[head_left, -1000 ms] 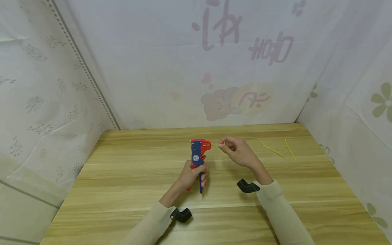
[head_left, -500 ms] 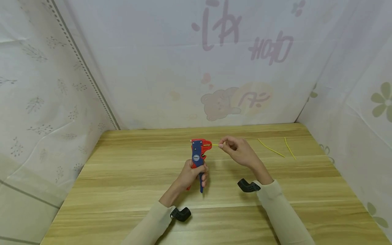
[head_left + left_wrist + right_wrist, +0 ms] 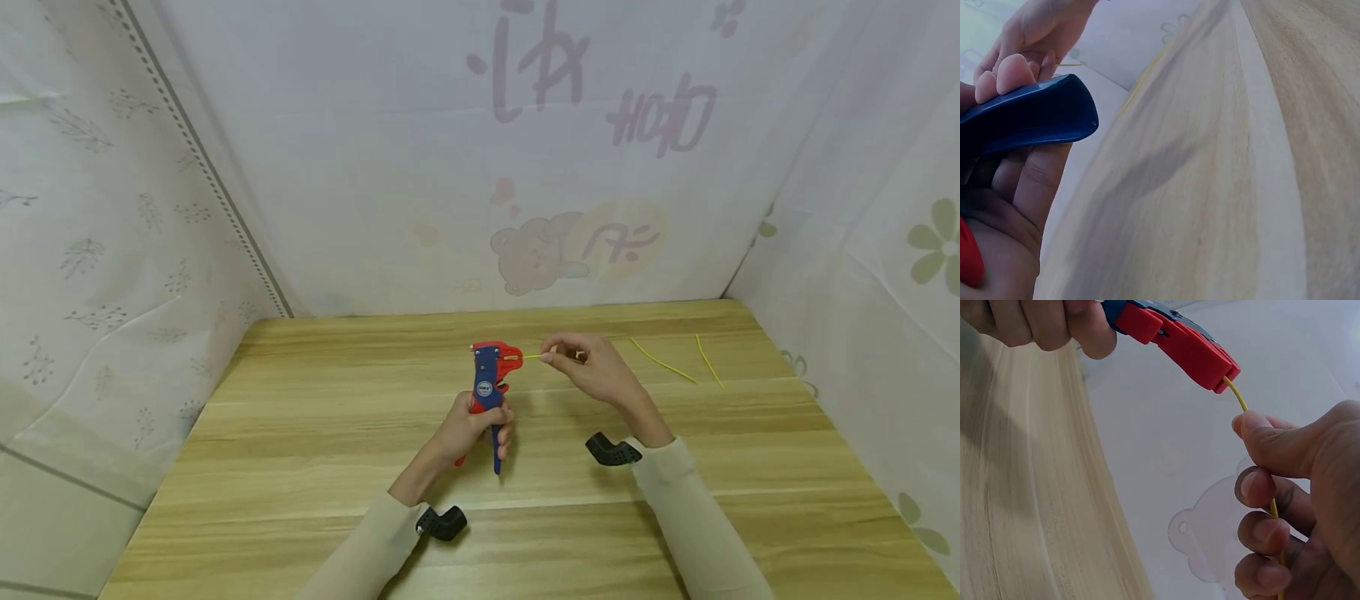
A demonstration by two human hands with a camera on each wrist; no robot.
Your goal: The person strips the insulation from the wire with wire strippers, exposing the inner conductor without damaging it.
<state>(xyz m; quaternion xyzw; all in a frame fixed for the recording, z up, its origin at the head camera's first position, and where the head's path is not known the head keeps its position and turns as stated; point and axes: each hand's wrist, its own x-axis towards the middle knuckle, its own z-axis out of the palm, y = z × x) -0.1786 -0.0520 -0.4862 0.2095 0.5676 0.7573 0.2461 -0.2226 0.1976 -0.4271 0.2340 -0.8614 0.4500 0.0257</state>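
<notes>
My left hand (image 3: 471, 425) grips a red and blue wire stripper (image 3: 486, 371) by its handles, its head pointing right above the table. In the left wrist view the fingers curl round the blue handle (image 3: 1035, 119), and part of the red handle (image 3: 969, 256) lies against the palm. My right hand (image 3: 592, 372) pinches a short yellow wire (image 3: 1235, 394) between thumb and forefinger. One end of that wire enters the stripper's red nose (image 3: 1210, 365); its other end runs down behind the curled fingers in the right wrist view.
Two more yellow wires, a curved one (image 3: 663, 362) and a straighter one (image 3: 709, 362), lie at the back right of the wooden table (image 3: 337, 400). Black wrist mounts (image 3: 442, 523) stick out from both sleeves. Printed cloth (image 3: 375, 167) hangs behind and at both sides.
Both hands have shifted slightly to the right, the stripper and the pinched wire with them. The stripper's handles stand a little wider apart than a second ago.
</notes>
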